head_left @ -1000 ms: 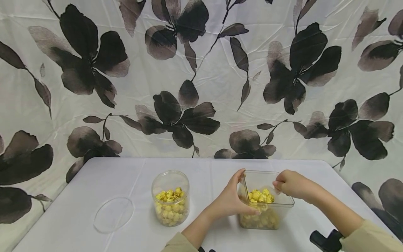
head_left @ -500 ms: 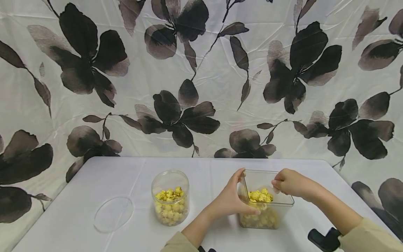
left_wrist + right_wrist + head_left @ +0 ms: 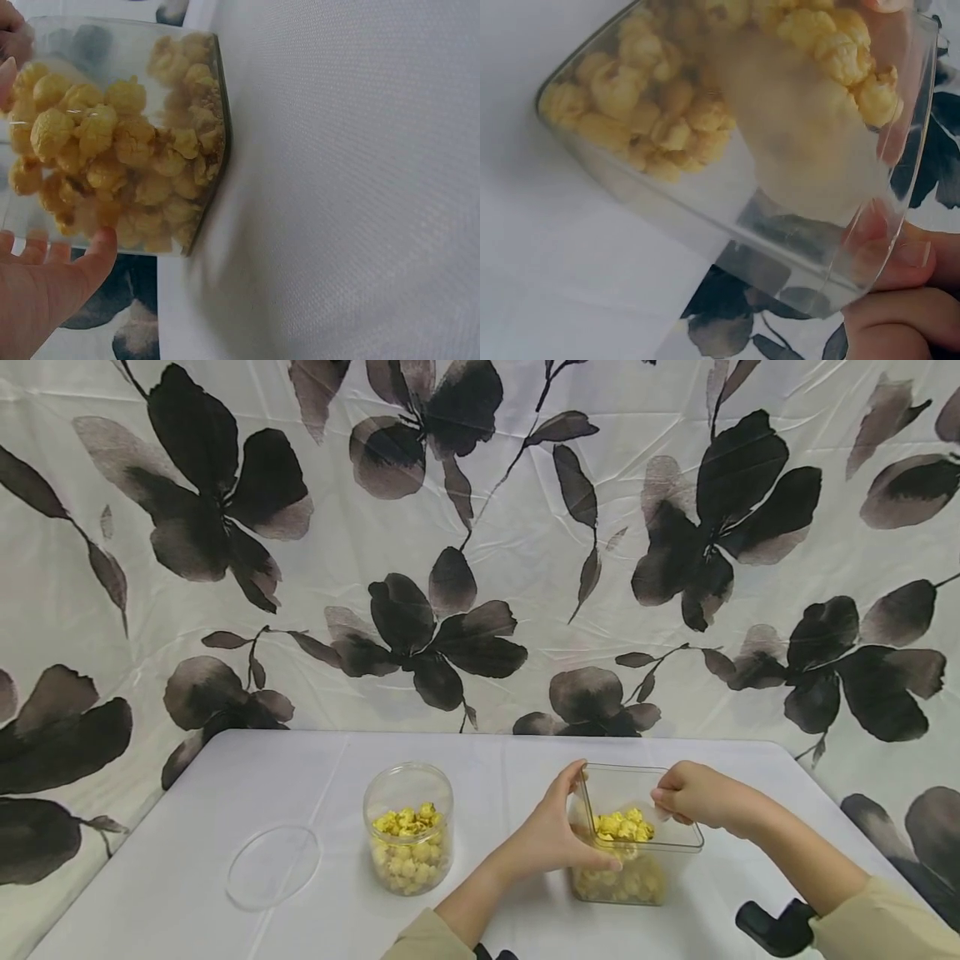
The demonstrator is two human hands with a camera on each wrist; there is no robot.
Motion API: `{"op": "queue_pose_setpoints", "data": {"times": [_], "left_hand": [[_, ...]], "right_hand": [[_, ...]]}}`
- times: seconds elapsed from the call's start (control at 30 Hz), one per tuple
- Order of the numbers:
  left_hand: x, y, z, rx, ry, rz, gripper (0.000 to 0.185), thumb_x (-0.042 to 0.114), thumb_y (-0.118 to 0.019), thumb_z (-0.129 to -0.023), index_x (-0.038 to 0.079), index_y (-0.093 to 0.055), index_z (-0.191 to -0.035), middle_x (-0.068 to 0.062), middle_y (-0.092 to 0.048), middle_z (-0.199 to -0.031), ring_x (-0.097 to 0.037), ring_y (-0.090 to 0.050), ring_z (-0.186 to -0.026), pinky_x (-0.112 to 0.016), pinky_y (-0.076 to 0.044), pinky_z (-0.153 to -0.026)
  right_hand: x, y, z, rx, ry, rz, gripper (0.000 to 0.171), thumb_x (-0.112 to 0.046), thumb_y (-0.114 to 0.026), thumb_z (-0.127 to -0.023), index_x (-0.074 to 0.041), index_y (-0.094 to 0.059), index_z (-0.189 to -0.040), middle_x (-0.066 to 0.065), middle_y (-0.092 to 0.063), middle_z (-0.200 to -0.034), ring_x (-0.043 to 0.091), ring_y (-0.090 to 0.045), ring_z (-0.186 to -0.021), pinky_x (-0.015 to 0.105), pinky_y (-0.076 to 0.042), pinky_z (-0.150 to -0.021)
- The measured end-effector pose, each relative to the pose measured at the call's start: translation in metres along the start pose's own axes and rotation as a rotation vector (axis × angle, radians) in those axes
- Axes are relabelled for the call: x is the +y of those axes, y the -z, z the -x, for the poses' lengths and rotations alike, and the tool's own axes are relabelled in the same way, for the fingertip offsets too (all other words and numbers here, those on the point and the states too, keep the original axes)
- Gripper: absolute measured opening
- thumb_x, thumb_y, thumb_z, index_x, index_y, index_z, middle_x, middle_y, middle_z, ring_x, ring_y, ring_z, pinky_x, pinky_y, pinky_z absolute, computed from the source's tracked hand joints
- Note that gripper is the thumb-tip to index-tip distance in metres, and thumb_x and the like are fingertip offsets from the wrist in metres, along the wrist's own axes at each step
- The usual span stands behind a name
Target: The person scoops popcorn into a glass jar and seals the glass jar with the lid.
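A clear square container (image 3: 660,837) of yellow popcorn (image 3: 622,827) stands on the white table (image 3: 315,777), right of centre near the front. My left hand (image 3: 558,835) grips its left side, thumb at the far corner and fingers along the near wall. My right hand (image 3: 686,793) pinches its far right rim. In the left wrist view the popcorn container (image 3: 120,150) fills the upper left, with a thumb (image 3: 75,270) against it. The right wrist view shows the container (image 3: 705,150) from below and fingertips (image 3: 900,262) on its rim.
A round clear jar (image 3: 408,828), open and about half full of yellow popcorn, stands left of the container. Its flat round lid (image 3: 273,867) lies further left on the table. A floral cloth (image 3: 480,543) hangs behind. A black device (image 3: 772,928) sits at my right wrist.
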State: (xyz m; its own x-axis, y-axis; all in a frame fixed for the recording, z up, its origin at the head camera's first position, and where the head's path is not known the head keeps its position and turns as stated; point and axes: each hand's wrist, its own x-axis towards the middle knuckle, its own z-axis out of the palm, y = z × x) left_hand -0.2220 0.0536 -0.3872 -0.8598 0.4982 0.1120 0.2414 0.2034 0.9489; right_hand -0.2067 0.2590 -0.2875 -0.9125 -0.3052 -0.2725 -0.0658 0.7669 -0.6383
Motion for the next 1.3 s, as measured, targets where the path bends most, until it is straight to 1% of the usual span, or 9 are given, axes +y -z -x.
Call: {"op": "queue_pose_setpoints", "data": {"times": [0.13,0.23,0.4,0.6,0.83,1.1,1.2,1.3], "left_hand": [[0.0,0.0,0.0,-0.003,0.004,0.002,0.117,0.025,-0.09,-0.058,0.028,-0.014,-0.148,0.002,-0.029,-0.144,-0.02,-0.028,-0.133,-0.048,-0.031,-0.102],[0.0,0.0,0.0,-0.003,0.003,0.005,0.117,0.024,-0.089,-0.058,0.028,-0.014,-0.148,0.0,-0.029,-0.144,-0.02,-0.028,-0.132,-0.046,-0.033,-0.101],[-0.001,0.0,-0.001,0.0,-0.005,0.005,0.117,0.025,-0.09,-0.058,0.027,-0.014,-0.148,0.0,-0.029,-0.144,-0.019,-0.029,-0.132,-0.041,-0.036,-0.099],[-0.001,-0.001,0.0,0.0,-0.013,-0.004,0.118,0.026,-0.09,-0.057,0.027,-0.015,-0.148,0.002,-0.032,-0.14,-0.017,-0.031,-0.129,-0.044,-0.032,-0.101],[-0.001,0.0,0.0,-0.004,-0.011,-0.001,0.118,0.025,-0.089,-0.058,0.027,-0.014,-0.148,0.001,-0.028,-0.144,-0.019,-0.029,-0.131,-0.048,-0.031,-0.101],[-0.003,0.0,0.001,-0.009,-0.015,0.001,0.117,0.027,-0.089,-0.058,0.03,-0.014,-0.147,0.002,-0.028,-0.144,-0.018,-0.029,-0.131,-0.049,-0.03,-0.101],[-0.002,0.001,0.0,-0.01,-0.012,0.003,0.117,0.027,-0.089,-0.058,0.03,-0.013,-0.148,0.001,-0.028,-0.144,-0.019,-0.028,-0.131,-0.049,-0.031,-0.101],[-0.001,0.001,0.0,-0.008,-0.01,0.001,0.118,0.026,-0.089,-0.058,0.029,-0.013,-0.148,0.0,-0.028,-0.144,-0.02,-0.028,-0.132,-0.049,-0.03,-0.102]], "right_hand": [[0.002,0.003,0.003,-0.016,-0.012,-0.025,0.033,-0.005,-0.046,-0.095,-0.007,-0.049,-0.062,-0.003,-0.035,-0.051,0.008,-0.021,-0.044,0.021,-0.02,-0.043],[0.004,0.006,0.004,-0.025,-0.005,-0.05,0.031,-0.005,-0.045,-0.095,-0.006,-0.05,-0.064,-0.003,-0.035,-0.051,0.007,-0.02,-0.043,0.019,-0.018,-0.042],[0.003,0.001,0.004,-0.036,-0.003,-0.066,0.032,-0.007,-0.047,-0.095,-0.006,-0.051,-0.063,-0.003,-0.037,-0.051,0.007,-0.022,-0.042,0.019,-0.019,-0.042],[0.006,0.0,0.008,-0.041,-0.014,-0.094,0.033,-0.009,-0.047,-0.096,-0.006,-0.051,-0.063,-0.003,-0.038,-0.051,0.006,-0.022,-0.041,0.018,-0.018,-0.041],[0.012,0.006,0.013,-0.039,-0.021,-0.137,0.03,-0.011,-0.046,-0.097,-0.003,-0.057,-0.07,-0.003,-0.039,-0.053,0.006,-0.021,-0.042,0.018,-0.018,-0.041],[0.023,0.006,0.019,0.013,-0.056,-0.145,0.028,-0.012,-0.046,-0.098,0.001,-0.063,-0.078,-0.002,-0.04,-0.055,0.008,-0.023,-0.044,0.02,-0.02,-0.042],[0.026,0.006,0.02,0.027,-0.056,-0.152,0.027,-0.013,-0.047,-0.098,0.003,-0.063,-0.083,-0.002,-0.04,-0.056,0.008,-0.024,-0.044,0.02,-0.021,-0.042],[0.027,0.006,0.019,0.027,-0.036,-0.175,0.028,-0.012,-0.045,-0.098,0.006,-0.062,-0.085,-0.003,-0.039,-0.055,0.007,-0.023,-0.044,0.02,-0.021,-0.042]]}}
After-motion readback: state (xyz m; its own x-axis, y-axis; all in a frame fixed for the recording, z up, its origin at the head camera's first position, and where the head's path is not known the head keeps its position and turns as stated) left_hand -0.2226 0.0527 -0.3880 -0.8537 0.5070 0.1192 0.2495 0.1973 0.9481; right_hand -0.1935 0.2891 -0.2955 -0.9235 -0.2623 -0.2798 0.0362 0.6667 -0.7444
